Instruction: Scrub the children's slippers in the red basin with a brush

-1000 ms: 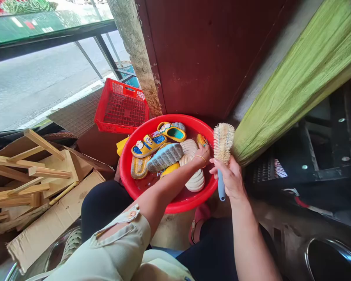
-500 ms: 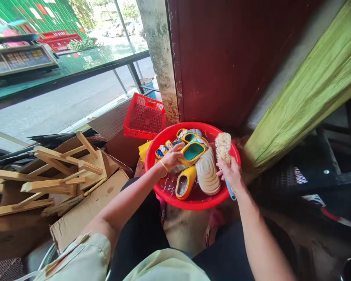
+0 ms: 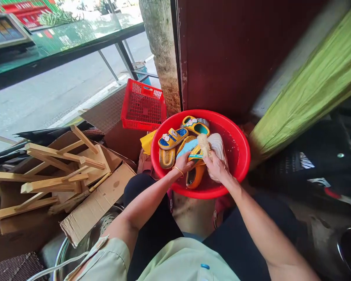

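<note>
A red basin [image 3: 243, 156] holds water and several slippers. My left hand [image 3: 185, 163] is closed on a slipper with a light blue sole [image 3: 188, 146], tilted over the others. In my right hand [image 3: 217, 168] is a scrub brush [image 3: 204, 144], its pale bristles against that slipper's yellow strap. Left of them lie a yellow and blue slipper [image 3: 173, 138] and a brown textured sole [image 3: 167, 157]. Behind sits a yellow slipper with a green inside [image 3: 201, 128]. A yellow shoe [image 3: 195, 177] is below my hands, and a whitish ridged sole [image 3: 218, 144] is partly under my right hand.
Behind the basin on the left stands a red crate [image 3: 143, 107]. Wooden stools [image 3: 76, 164] lie on cardboard [image 3: 101, 199] at the left. A dark red panel [image 3: 236, 58] rises behind the basin, and green cloth [image 3: 310, 86] hangs at the right.
My left hand has taken hold of a slipper and turned it so its light blue sole shows. The brush in my right hand has moved left onto it. The view has shifted slightly.
</note>
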A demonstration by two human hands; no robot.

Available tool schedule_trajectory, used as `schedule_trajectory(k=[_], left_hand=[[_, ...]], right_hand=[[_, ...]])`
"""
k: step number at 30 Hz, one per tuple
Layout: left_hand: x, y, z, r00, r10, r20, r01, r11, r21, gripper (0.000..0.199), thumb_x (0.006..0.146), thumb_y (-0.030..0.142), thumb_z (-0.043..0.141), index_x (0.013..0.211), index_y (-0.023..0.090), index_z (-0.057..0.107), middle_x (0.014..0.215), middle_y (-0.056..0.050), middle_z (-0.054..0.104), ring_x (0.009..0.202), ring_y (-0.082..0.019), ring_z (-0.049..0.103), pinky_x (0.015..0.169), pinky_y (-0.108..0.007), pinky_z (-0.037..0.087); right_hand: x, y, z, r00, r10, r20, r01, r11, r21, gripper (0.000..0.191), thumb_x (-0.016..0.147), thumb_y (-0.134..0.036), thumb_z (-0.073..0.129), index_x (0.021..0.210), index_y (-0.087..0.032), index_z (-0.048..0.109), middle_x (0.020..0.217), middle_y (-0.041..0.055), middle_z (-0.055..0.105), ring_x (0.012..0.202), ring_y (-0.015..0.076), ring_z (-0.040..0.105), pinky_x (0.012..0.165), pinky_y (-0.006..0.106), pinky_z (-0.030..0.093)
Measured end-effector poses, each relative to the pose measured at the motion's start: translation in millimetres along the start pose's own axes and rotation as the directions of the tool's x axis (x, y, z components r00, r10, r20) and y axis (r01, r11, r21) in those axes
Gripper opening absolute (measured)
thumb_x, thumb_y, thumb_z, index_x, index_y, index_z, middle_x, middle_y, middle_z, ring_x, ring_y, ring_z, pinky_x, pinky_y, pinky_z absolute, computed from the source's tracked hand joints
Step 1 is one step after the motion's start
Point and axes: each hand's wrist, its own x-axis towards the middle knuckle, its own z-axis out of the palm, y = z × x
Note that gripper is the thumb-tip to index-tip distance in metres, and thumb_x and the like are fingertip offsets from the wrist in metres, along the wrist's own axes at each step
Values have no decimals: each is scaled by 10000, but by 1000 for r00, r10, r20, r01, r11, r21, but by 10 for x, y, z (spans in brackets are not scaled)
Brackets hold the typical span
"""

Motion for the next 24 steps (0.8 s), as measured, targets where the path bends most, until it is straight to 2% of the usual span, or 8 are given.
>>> schedule_trajectory(k=[3, 5, 12, 16, 19, 21, 23, 24], left_hand=[[16, -15, 42, 998, -45, -49, 50, 993, 106, 405, 907, 231, 624, 1293, 208, 743, 1176, -108, 795, 1153, -329, 723, 1017, -404, 540], [-10, -8, 98, 998, -31, -53, 37, 993, 113, 372, 915, 235, 619, 1256, 216, 765, 1156, -107, 802, 1144, -323, 726, 993, -383, 537], [-90, 13, 197, 997, -47, -60, 53, 993, 107, 408, 895, 193, 609, 1272, 237, 756, 1088, -86, 805, 1076, -292, 735, 925, -338, 514], [-85, -23, 190, 993, -67, -97, 74, 995, 71, 306, 894, 205, 611, 1149, 224, 780, 1024, -96, 797, 1012, -294, 734, 897, -341, 512], [-68, -38, 163, 986, -68, -151, 61, 997, -52, 233, 878, 229, 644, 1069, 218, 776, 976, -69, 790, 983, -273, 713, 919, -341, 518], [-45, -36, 119, 976, -80, -201, 32, 973, -230, 185, 853, 248, 680, 1014, 209, 763, 939, -44, 779, 957, -252, 704, 922, -335, 529], [-10, -25, 61, 965, -150, -217, 22, 866, -500, 181, 828, 275, 724, 990, 197, 746, 903, -28, 766, 915, -229, 705, 889, -321, 551], [11, -15, 32, 960, -209, -189, 37, 760, -649, 205, 819, 296, 749, 994, 191, 739, 893, -26, 763, 892, -220, 711, 865, -316, 564]], right_hand=[[-105, -159, -73, 988, 10, 156, 30, 967, -253, 532, 1103, -504, 374, 1522, -203, 504, 1000, 133, 807, 847, 294, 788, 714, 343, 549], [-119, -201, -132, 982, 27, 185, 40, 936, -351, 510, 1110, -522, 353, 1473, -220, 544, 1018, 133, 806, 852, 294, 790, 716, 343, 542], [113, 122, -401, 961, 275, 1, -244, 853, -462, 596, 1137, -521, 216, 1374, -155, 622, 1086, 193, 800, 981, 296, 780, 748, 332, 525], [-61, -54, -267, 986, 145, 87, -93, 895, -436, 563, 1134, -535, 258, 1352, -188, 643, 1134, 164, 799, 932, 274, 779, 703, 315, 503], [-140, -169, -203, 988, 61, 143, 2, 913, -408, 562, 1117, -593, 297, 1325, -219, 660, 1134, 147, 798, 882, 262, 775, 682, 309, 486], [-78, -84, -281, 990, 132, 56, -100, 915, -392, 581, 1115, -600, 293, 1317, -204, 667, 1077, 159, 799, 874, 269, 768, 688, 314, 481], [27, 86, -406, 972, 228, -55, -234, 919, -317, 586, 1122, -578, 284, 1320, -183, 670, 1030, 167, 798, 880, 272, 758, 703, 317, 476], [72, 166, -455, 962, 257, -88, -271, 928, -254, 583, 1126, -558, 281, 1324, -171, 669, 1018, 168, 798, 876, 267, 752, 708, 314, 473]])
